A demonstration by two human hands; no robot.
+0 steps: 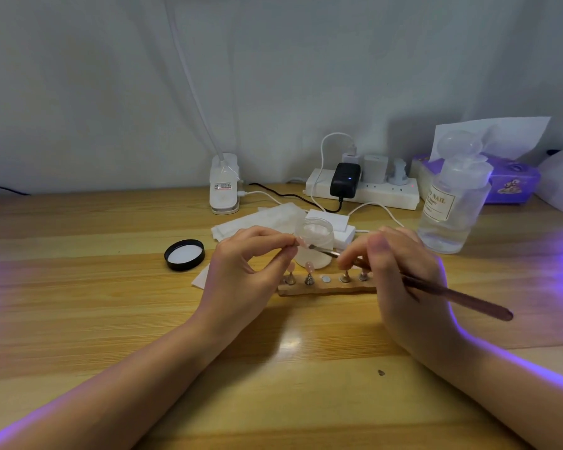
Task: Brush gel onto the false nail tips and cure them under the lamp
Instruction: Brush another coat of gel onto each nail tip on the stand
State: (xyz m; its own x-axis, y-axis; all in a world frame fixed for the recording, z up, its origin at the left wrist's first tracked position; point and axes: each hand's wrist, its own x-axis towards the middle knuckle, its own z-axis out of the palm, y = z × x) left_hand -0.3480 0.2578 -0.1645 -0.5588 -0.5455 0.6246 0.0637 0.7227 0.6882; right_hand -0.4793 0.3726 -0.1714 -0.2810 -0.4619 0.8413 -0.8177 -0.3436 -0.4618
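A false nail tip (301, 242) is pinched in the left hand's (247, 264) fingertips above the wooden nail stand (325, 289) mid-table, while the right hand (400, 271) grips a brush (436, 289) whose bristles nearly touch it, the open jar (316, 245) just behind.

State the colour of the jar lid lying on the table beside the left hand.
Black rim with a white inner liner; the lid shows only in the head view.

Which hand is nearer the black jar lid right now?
Left. The left hand is just right of the black lid, pinching a nail tip. The right hand, gripping the brush, sits farther right, beyond the open jar.
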